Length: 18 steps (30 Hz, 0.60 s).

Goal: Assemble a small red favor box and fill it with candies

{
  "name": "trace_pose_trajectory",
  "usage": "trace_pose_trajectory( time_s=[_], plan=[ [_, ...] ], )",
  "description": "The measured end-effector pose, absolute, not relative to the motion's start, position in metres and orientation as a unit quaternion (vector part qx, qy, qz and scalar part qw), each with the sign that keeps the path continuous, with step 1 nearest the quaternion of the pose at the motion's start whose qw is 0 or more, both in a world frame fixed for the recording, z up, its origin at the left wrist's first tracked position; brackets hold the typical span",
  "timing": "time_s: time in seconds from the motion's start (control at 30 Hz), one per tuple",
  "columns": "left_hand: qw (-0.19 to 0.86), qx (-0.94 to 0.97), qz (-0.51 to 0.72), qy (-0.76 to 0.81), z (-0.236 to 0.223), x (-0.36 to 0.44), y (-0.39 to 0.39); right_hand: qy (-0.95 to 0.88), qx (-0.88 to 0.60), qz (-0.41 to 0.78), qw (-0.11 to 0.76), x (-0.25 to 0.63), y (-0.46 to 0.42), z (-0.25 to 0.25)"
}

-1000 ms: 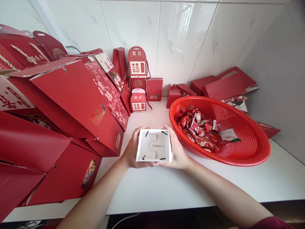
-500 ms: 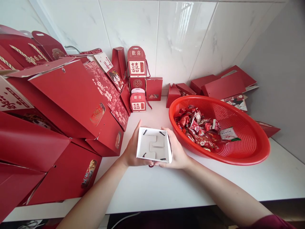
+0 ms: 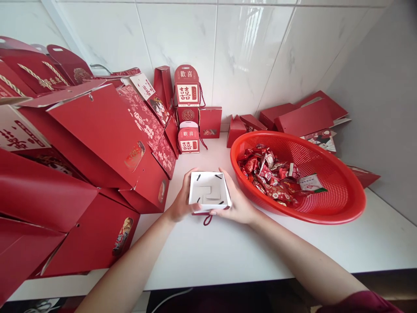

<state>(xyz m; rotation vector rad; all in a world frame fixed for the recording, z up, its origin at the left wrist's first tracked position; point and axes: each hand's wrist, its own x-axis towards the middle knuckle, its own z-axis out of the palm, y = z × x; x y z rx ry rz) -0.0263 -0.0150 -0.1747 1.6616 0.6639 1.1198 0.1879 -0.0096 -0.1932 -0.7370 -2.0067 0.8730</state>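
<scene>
A small open paper box [image 3: 209, 192], white inside and red outside with a red cord at its near side, stands on the white counter [image 3: 228, 252]. My left hand [image 3: 180, 204] grips its left wall and my right hand [image 3: 237, 201] grips its right wall, fingers curled over the rim. The box holds nothing but its folded bottom flaps. Just to the right sits a red plastic basket [image 3: 339, 204] with several red-wrapped candies [image 3: 270, 176] piled in its left half.
Large red gift bags [image 3: 94, 143] are heaped along the left side. Small red gift boxes [image 3: 188, 113] stand against the tiled wall behind. Flat red boxes [image 3: 302, 115] lie at the back right, beyond the basket. The counter's front edge runs near the bottom.
Both hands have lowered the box away from the camera and down to the counter; it looks smaller and level now, with its cord showing beneath.
</scene>
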Motion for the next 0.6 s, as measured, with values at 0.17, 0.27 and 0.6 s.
trace_pose_trajectory(
  time_s=[0.17,0.27,0.6],
  plan=[
    [0.471,0.662,0.445,0.377,-0.181,-0.030,-0.011,-0.815,-0.368,0.291,0.341,0.186,-0.002,-0.199],
    [0.414,0.687,0.443,0.400,-0.184,-0.032,-0.008,-0.806,-0.448,0.268,0.278,0.184,-0.012,-0.192],
    [0.259,0.748,0.405,0.458,-0.178,-0.035,-0.001,-0.886,-0.253,0.383,0.061,0.283,-0.081,-0.060]
  ],
)
